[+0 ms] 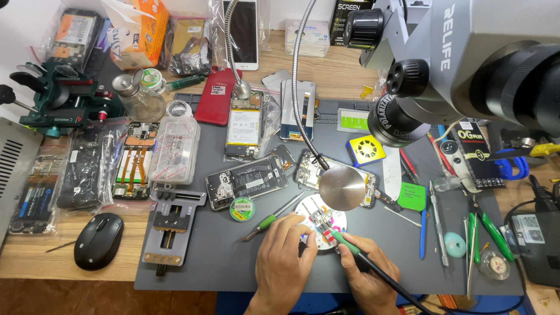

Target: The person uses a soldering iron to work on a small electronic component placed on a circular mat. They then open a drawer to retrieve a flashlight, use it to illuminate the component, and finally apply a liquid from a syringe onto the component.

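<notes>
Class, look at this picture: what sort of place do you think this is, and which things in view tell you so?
Most likely a phone repair bench. Opened phones lie on a grey work mat, a microscope hangs over it, and the right hand holds a soldering iron to a small circuit board that the left hand steadies.

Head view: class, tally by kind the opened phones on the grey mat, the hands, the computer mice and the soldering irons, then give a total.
Opened phones: 3
Hands: 2, left hand and right hand
Computer mouse: 1
Soldering iron: 1
Total: 7
</notes>
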